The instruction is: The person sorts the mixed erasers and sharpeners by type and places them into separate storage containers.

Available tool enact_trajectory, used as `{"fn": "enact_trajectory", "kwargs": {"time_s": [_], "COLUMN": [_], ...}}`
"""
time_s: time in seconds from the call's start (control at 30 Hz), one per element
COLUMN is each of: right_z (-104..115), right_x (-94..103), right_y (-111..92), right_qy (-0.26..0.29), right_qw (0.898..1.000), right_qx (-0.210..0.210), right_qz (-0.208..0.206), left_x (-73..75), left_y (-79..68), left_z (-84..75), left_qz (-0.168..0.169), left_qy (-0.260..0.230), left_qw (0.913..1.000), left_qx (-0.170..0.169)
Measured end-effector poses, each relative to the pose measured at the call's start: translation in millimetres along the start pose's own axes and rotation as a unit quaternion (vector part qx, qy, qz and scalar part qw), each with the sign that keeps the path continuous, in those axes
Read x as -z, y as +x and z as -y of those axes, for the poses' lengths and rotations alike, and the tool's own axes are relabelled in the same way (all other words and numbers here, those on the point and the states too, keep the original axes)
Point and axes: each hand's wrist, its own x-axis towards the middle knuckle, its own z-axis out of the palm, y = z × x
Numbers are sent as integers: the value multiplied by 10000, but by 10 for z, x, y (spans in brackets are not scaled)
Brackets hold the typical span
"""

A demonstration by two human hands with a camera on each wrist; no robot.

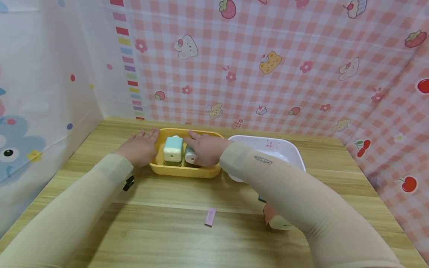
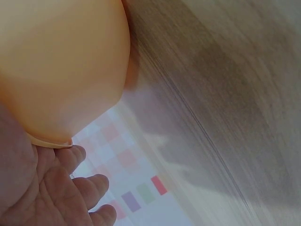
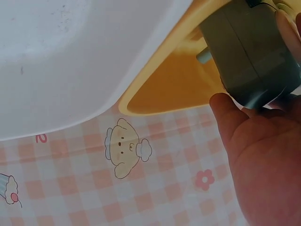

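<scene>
A yellow bin [image 1: 184, 172] stands toward the back of the table. Inside it, on the left, sits a mint-and-cream pencil sharpener [image 1: 173, 146] with a small round hole in front. Beside that one, my right hand [image 1: 208, 149] grips a grey-and-white pencil sharpener [image 1: 190, 157], partly hidden by the fingers. Its dark underside [image 3: 249, 52] shows in the right wrist view. At the bin's left end my left hand [image 1: 139, 148] rests against the rim, fingers stretched out past it in the left wrist view.
A white tray [image 1: 291, 150] adjoins the yellow bin on the right. Nearer lie a small purple strip [image 1: 210, 217], a black clip-like piece [image 1: 128, 183] by the left sleeve, and a pink-and-cream sharpener [image 1: 279, 221] partly under the right forearm. Printed cloth hangs behind the table.
</scene>
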Motion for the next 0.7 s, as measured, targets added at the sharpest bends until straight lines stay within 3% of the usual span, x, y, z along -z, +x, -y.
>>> {"fn": "enact_trajectory", "kwargs": {"time_s": [0.4,0.7], "right_z": [-30,-93], "right_x": [6,59], "right_y": [-36,-206], "right_qy": [-79,356], "right_qw": [9998,9989], "right_qx": [78,59], "right_qz": [-175,-284], "left_x": [-1,-2], "left_y": [12,7], "left_z": [-4,-1], "left_qz": [12,2], "left_qy": [3,1], "left_qw": [10000,10000], "left_qx": [19,17]}}
